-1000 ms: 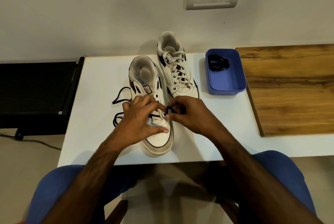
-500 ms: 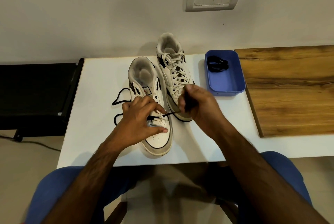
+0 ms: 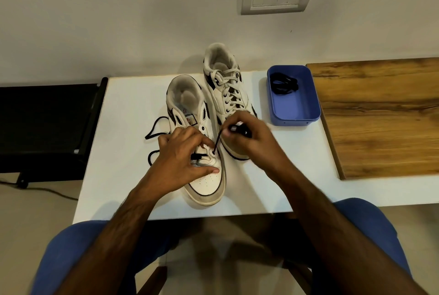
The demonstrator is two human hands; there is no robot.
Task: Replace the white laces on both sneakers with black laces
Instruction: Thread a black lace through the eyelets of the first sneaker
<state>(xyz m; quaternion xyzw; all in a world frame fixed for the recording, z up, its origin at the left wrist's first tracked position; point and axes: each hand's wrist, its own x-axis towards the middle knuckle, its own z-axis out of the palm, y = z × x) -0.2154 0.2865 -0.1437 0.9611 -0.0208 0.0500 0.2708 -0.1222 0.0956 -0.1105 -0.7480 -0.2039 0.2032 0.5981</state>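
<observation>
On the white table point(image 3: 133, 128), a white leather sneaker with black trim point(image 3: 206, 183) is lying nearest, its toe pointing toward the person. The left hand point(image 3: 180, 161) is pressing down on its vamp, fingers curling around the lower eyelets. The right hand point(image 3: 247, 135) is pinching a thin black lace point(image 3: 217, 142) that is rising taut from an eyelet. Loose loops of it are trailing to the left. A second white sneaker with white laces point(image 3: 228, 87) is standing just behind. A blue plastic tray point(image 3: 294, 114) is sitting to the right, holding a coiled black lace point(image 3: 283, 83).
</observation>
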